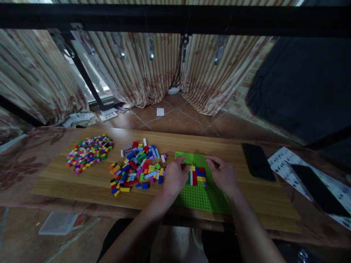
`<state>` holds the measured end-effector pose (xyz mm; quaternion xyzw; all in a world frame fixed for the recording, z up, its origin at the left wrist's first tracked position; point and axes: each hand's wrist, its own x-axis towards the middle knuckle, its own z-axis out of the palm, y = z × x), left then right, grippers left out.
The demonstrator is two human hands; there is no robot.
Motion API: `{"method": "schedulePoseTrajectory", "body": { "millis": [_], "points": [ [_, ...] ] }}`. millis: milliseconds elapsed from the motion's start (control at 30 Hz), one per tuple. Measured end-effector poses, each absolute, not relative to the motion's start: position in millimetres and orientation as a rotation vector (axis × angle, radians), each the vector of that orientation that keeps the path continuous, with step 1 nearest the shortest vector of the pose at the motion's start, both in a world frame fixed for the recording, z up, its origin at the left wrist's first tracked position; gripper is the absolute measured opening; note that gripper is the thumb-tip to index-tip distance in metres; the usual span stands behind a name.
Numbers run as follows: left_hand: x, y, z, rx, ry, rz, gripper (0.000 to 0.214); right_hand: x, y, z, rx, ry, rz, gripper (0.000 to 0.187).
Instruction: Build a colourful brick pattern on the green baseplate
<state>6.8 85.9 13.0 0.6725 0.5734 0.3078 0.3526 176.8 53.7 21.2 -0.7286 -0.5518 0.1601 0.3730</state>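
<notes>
A green baseplate [201,199] lies on the wooden board, with a small block of red, yellow, blue and white bricks [197,175] built on it. My left hand [175,177] rests on the plate's left side, fingers curled and touching the block's left edge. My right hand [223,173] sits on the right side, fingers bent toward the block's top right. Whether either hand pinches a brick is hidden. A pile of mixed larger bricks [137,164] lies just left of my left hand.
A second pile of small bricks [89,151] lies at the board's far left. A black phone [257,160] lies right of the baseplate, and another dark device [318,188] rests on printed paper [282,162] at far right. Curtains and tiled floor lie beyond.
</notes>
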Motion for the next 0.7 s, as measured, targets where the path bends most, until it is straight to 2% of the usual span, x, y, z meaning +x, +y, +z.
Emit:
{"method": "schedulePoseTrajectory", "body": {
  "millis": [300,700],
  "points": [
    [3,78,20,1.745,1.471,0.848,0.028,170,56,21,-1.798,-1.337,0.360,0.033],
    [-14,52,32,1.929,1.068,1.278,0.024,137,60,24,-1.687,-1.329,0.378,0.031]
  ]
}}
